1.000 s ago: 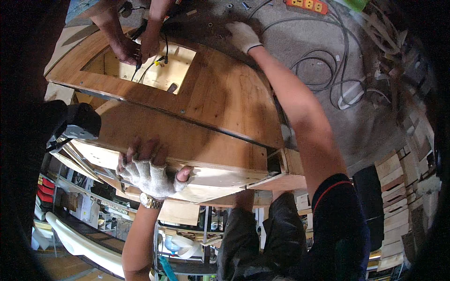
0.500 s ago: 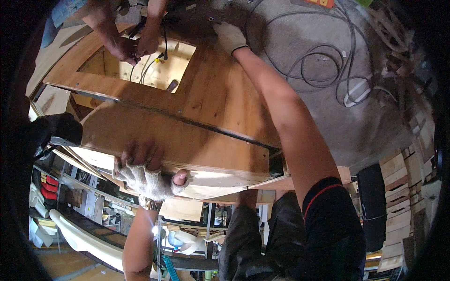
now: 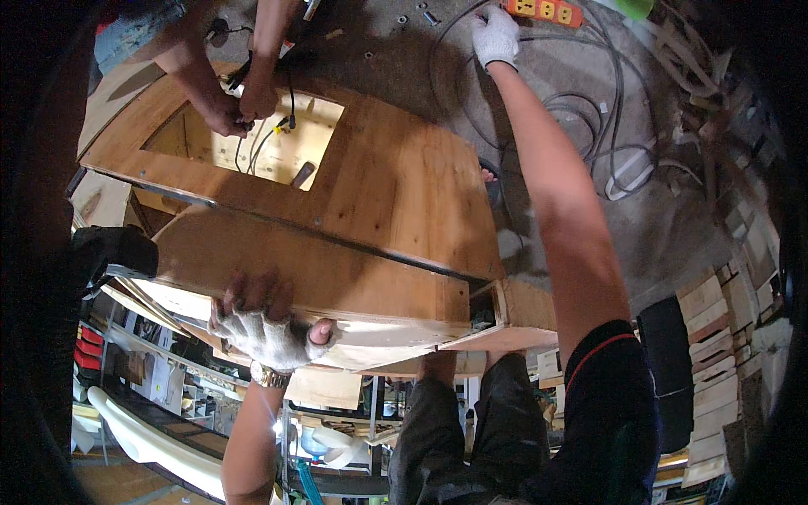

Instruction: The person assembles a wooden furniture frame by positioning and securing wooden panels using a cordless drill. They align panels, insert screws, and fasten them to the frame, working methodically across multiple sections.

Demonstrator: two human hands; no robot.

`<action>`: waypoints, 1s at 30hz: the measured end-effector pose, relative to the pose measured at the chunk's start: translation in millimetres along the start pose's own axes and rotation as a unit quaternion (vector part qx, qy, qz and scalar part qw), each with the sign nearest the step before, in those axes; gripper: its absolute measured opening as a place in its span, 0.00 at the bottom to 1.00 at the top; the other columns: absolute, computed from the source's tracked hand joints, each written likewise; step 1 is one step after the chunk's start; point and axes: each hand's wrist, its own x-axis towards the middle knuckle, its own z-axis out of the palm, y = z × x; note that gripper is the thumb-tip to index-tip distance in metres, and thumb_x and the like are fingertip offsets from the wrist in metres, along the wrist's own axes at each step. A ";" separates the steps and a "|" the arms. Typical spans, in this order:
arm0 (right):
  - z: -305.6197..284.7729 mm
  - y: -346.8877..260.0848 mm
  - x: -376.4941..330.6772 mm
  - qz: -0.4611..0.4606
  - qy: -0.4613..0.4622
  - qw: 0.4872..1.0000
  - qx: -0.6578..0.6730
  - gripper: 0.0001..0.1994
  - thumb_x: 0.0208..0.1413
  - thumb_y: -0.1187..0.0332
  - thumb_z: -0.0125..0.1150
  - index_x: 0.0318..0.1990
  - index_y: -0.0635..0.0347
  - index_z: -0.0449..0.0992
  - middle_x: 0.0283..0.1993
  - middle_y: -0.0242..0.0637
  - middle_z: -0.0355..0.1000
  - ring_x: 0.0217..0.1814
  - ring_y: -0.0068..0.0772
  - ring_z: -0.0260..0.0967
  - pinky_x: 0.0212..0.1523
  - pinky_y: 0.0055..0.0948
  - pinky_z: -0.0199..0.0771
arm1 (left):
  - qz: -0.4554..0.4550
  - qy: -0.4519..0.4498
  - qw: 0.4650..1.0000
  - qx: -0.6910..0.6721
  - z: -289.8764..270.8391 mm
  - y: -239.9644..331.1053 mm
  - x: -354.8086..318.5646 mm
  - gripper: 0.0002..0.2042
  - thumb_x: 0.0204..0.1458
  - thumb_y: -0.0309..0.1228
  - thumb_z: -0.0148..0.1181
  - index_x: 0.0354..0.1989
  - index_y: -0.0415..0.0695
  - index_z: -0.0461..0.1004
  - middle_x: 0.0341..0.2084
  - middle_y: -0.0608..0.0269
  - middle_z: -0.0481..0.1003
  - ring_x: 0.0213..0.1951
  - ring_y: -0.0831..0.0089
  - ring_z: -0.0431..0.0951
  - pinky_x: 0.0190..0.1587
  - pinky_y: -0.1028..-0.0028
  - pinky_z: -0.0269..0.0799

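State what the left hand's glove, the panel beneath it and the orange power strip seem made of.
Glove: apparently knitted fabric, matt and bumpy. Panel: satin-looking wood, perhaps plywood, from its grain. Power strip: probably plastic, from its smooth orange casing.

We're in a workshop, mostly woodwork by the look of it. We see a plywood box (image 3: 412, 177) with a cutout and wires (image 3: 292, 123) inside. Floor (image 3: 673, 244) is bare grey; bolt (image 3: 431, 18), nut (image 3: 402, 18) and orange power strip (image 3: 545, 12) by its far edge, cable (image 3: 620, 101) looped nearer. Planks (image 3: 705, 337) line its right edge. Past the box's near edge: packed metal shelves (image 3: 375, 404).
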 end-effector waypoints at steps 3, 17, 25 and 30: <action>7.4 12.4 12.2 0.035 -0.051 0.996 -0.061 0.13 0.53 0.59 0.65 0.40 0.55 0.84 0.40 0.52 0.80 0.43 0.58 0.78 0.48 0.47 0.79 | 0.007 0.016 1.000 -0.002 3.0 0.5 1.1 0.32 0.61 0.64 0.46 0.53 0.48 0.78 0.56 0.55 0.77 0.63 0.44 0.70 0.66 0.39 0.52; 65.4 -68.6 61.8 0.111 -0.235 0.817 0.515 0.12 0.65 0.63 0.51 0.46 0.60 0.77 0.42 0.41 0.74 0.41 0.41 0.73 0.44 0.38 0.74 | 0.000 0.014 1.000 -0.008 0.9 3.5 -4.7 0.31 0.58 0.63 0.50 0.51 0.48 0.80 0.56 0.55 0.77 0.63 0.44 0.69 0.64 0.36 0.52; 159.5 -30.1 64.7 -0.228 -0.057 0.956 -0.178 0.13 0.65 0.63 0.49 0.46 0.52 0.82 0.49 0.40 0.79 0.54 0.41 0.74 0.55 0.40 0.72 | 0.011 0.001 1.000 -0.018 4.9 0.7 1.9 0.29 0.58 0.64 0.51 0.51 0.52 0.78 0.54 0.59 0.78 0.61 0.47 0.72 0.63 0.38 0.53; 145.4 -62.6 58.3 -0.372 -0.152 0.859 -0.318 0.15 0.64 0.63 0.49 0.50 0.53 0.82 0.55 0.43 0.78 0.59 0.44 0.73 0.60 0.42 0.70 | -0.012 -0.008 1.000 -0.006 -2.7 3.4 -3.4 0.28 0.58 0.63 0.51 0.50 0.53 0.78 0.53 0.60 0.78 0.60 0.48 0.72 0.64 0.39 0.53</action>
